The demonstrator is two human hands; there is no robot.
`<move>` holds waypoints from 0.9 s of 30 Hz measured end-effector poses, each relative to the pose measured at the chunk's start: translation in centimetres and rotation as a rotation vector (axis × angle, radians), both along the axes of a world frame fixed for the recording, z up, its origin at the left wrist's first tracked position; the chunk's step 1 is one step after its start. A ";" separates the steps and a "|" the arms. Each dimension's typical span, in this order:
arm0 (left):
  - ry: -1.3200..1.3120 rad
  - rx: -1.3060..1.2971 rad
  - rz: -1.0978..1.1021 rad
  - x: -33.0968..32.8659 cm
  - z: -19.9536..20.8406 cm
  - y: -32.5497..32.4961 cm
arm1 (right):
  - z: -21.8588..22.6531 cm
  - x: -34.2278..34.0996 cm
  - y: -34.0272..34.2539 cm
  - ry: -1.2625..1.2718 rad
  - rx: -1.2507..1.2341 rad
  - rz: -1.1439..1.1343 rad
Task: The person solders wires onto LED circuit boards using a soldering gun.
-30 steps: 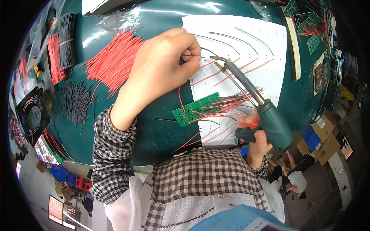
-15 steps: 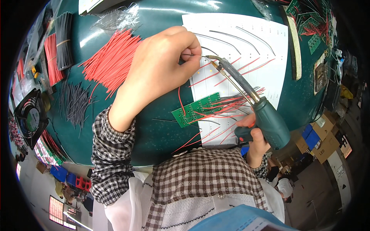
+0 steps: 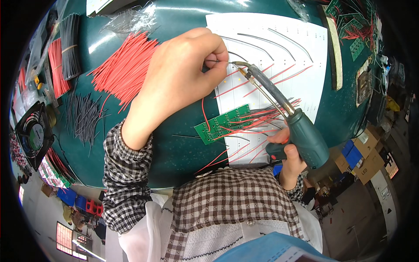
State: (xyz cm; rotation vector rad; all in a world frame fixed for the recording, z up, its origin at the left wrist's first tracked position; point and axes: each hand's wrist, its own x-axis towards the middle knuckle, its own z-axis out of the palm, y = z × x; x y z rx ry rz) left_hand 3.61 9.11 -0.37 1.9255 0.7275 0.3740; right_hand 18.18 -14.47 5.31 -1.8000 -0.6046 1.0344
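Observation:
My left hand is closed in a pinch on a thin black wire, whose end pokes out past the fingertips. Right at that end is the tip of a green soldering gun, gripped by its handle in my right hand. Whether tip and wire touch is too small to tell. Below them lies a green circuit board strip with many red and black wires running off to its right. Under these, a white printed sheet carries several separate black and red wires.
A large pile of red wires and a smaller pile of black wires lie to the left. Banded wire bundles, a black fan and a plastic bag stand around them. More green boards are at the far right.
Hardly anything differs. Both hands, the wire and the soldering gun keep nearly the same places, with only a tiny shift of the view.

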 end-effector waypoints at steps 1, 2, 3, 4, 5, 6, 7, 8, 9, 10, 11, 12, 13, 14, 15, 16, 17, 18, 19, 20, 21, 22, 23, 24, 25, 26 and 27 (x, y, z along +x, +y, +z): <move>0.000 -0.001 -0.001 0.0 0.0 0.0 | 0.0 0.0 0.0 0.000 -0.001 -0.001; 0.002 0.006 -0.004 0.0 0.0 0.0 | 0.0 0.1 0.0 -0.001 0.001 0.001; 0.005 0.013 -0.006 0.0 0.0 0.0 | 0.0 0.1 0.0 -0.002 0.003 0.002; 0.006 0.013 -0.006 0.0 0.0 0.0 | 0.0 0.0 0.0 -0.001 0.003 0.002; 0.006 0.012 -0.006 0.0 0.0 0.0 | 0.0 0.0 0.0 -0.005 0.006 -0.004; 0.007 0.011 -0.005 0.0 0.0 0.0 | 0.0 0.0 0.0 -0.009 0.009 -0.010; 0.007 0.011 -0.005 0.0 0.0 0.0 | 0.2 0.0 -0.1 -0.009 0.009 -0.010; 0.012 0.010 -0.009 0.1 0.0 0.0 | 0.6 0.0 -0.1 -0.007 -0.039 0.004; 0.016 0.009 -0.013 0.1 0.0 0.1 | 0.8 0.0 -0.2 -0.006 -0.087 0.018; 0.016 0.008 -0.014 0.1 0.0 0.1 | 0.7 0.0 -0.2 -0.006 -0.088 0.017; 0.015 0.007 -0.012 0.1 0.0 0.1 | 0.5 -0.2 -0.2 -0.034 -0.059 0.021; 0.014 0.007 -0.010 0.1 0.1 0.1 | 0.4 -0.3 -0.3 -0.063 -0.031 0.025; 0.014 0.007 -0.009 0.0 0.1 0.1 | 0.5 -0.2 -0.4 -0.064 -0.031 0.026; 0.015 0.008 -0.011 0.0 0.1 0.1 | 0.6 0.0 -0.6 -0.087 -0.058 0.077; 0.017 0.010 -0.012 0.1 0.1 0.1 | 0.6 0.1 -0.6 -0.111 -0.085 0.128; 0.017 0.009 -0.013 0.1 0.1 0.2 | 0.5 -0.1 -0.4 -0.111 -0.085 0.127; 0.018 0.014 -0.014 0.1 0.0 0.1 | 0.2 -0.6 0.1 -0.049 0.006 0.035; 0.018 0.018 -0.015 0.0 0.0 0.1 | 0.0 -0.8 0.4 0.014 0.096 -0.057; 0.020 0.019 -0.014 0.0 -0.1 0.1 | 0.0 -0.8 0.4 0.016 0.098 -0.057; 0.016 0.022 -0.014 0.0 -0.1 0.1 | 0.2 -0.7 0.4 0.004 0.094 -0.071; 0.013 0.024 -0.013 0.0 -0.1 0.1 | 0.3 -0.6 0.3 -0.007 0.091 -0.086; 0.012 0.023 -0.013 0.0 -0.1 0.1 | 0.3 -0.5 0.3 -0.008 0.090 -0.085; 0.005 0.023 -0.010 0.0 -0.1 0.1 | 0.3 -0.4 0.2 0.003 0.092 -0.071; -0.002 0.023 -0.006 0.0 -0.1 0.1 | 0.2 -0.3 0.2 0.015 0.094 -0.057; -0.002 0.023 -0.006 0.1 -0.1 0.1 | 0.2 -0.2 0.2 0.015 0.095 -0.057; 0.001 0.027 -0.008 0.1 -0.1 0.1 | 0.2 -0.2 0.2 0.012 0.093 -0.047; 0.004 0.031 -0.009 0.1 -0.1 0.1 | 0.2 -0.2 0.2 0.009 0.090 -0.037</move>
